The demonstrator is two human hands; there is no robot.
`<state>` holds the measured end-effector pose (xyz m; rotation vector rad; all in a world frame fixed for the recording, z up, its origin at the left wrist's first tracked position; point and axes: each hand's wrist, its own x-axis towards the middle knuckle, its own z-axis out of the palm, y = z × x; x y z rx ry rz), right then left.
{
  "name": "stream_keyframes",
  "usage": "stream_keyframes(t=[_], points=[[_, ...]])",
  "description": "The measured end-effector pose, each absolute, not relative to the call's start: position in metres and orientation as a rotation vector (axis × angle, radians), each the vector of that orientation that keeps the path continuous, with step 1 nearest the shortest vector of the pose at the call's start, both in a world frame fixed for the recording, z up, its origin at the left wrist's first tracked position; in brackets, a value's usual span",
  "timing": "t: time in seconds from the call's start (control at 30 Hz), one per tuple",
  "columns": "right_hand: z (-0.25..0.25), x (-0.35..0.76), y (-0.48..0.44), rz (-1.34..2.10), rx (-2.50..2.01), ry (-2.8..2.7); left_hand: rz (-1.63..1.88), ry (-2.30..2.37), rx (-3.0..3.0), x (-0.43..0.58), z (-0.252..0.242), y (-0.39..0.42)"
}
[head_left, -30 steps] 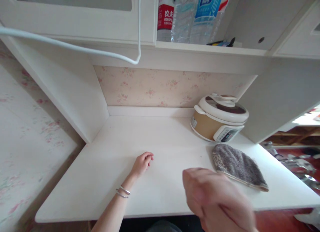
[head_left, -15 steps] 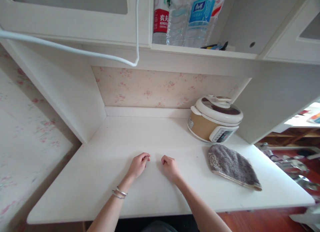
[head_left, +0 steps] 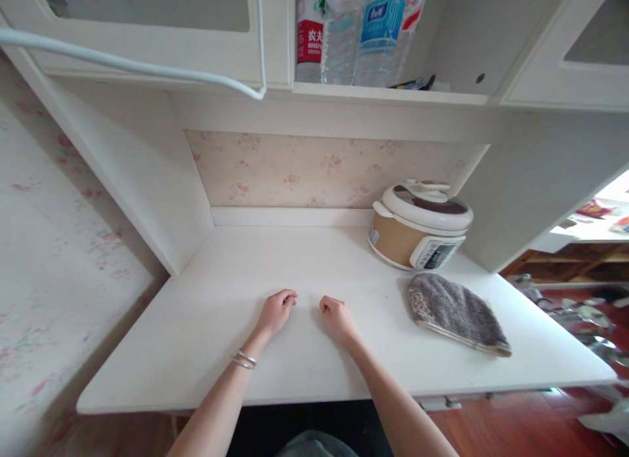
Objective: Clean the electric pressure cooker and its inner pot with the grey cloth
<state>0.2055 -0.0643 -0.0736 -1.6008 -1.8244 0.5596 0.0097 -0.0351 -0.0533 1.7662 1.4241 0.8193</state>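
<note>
My left hand (head_left: 276,311) rests on the white desktop (head_left: 236,260) with its fingers loosely curled and nothing visible in them. Two silver bangles (head_left: 244,359) circle that wrist. A short gap to the right, my right hand (head_left: 338,317) lies in a closed fist, also with nothing showing in it. A fuzzy grey-brown mitt-like cloth (head_left: 457,311) with a pale edge lies flat to the right of this hand, untouched. Behind the cloth stands a white and gold electric cooker (head_left: 417,224) with its lid on.
Overhead, an open cabinet shelf (head_left: 383,94) holds several plastic bottles (head_left: 339,40). A white cable (head_left: 147,69) hangs across the upper left. Side panels (head_left: 132,162) bound the desk at left and right. Metal cookware (head_left: 584,316) is on the right beyond the desk.
My view has shifted slightly, so the desk's front edge and the shelf sit a little higher in the picture. Both hands keep their closed pose on the desktop.
</note>
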Motion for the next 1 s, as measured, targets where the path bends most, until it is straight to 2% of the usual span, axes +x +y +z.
stream_keyframes(t=[0.63, 1.0], points=[[-0.071, 0.204, -0.072, 0.549, -1.588, -1.805, 0.863, 1.42, 1.729, 0.009, -0.053, -0.04], [-0.084, 0.207, -0.07, 0.573, -1.51, -1.757, 1.049, 1.183, 1.286, 0.004, -0.059, -0.032]])
